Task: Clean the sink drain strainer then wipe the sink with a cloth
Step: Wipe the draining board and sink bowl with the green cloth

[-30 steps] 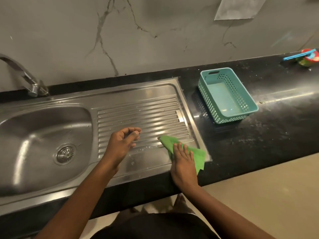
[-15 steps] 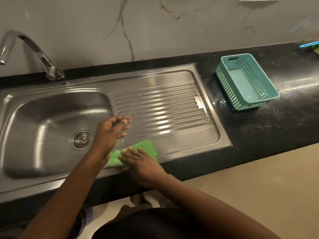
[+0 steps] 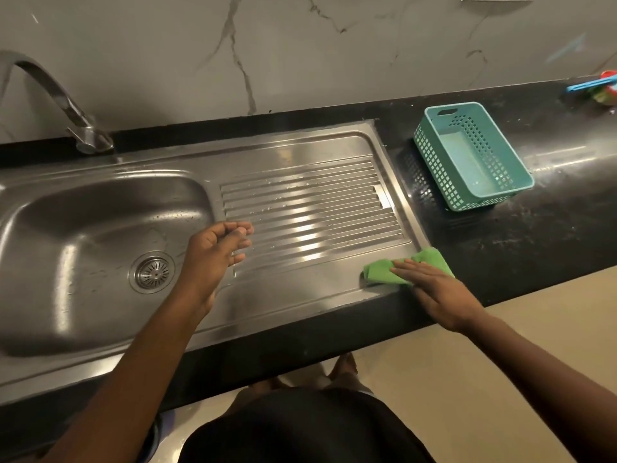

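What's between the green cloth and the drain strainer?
Head view: the left hand and a bare stretch of steel drainboard lie between cloth and strainer.

A pale marble wall (image 3: 300,61) with dark, branching veins rises behind a black surface (image 3: 551,228), which is glossy, speckled and smeared with pale marks. Light falls in a soft streak along the surface's right part. A teal lattice basket (image 3: 474,202) stands on it. At the far right corner lies a blurred blue and red thing (image 3: 597,88). The floor (image 3: 484,379) below is plain beige.
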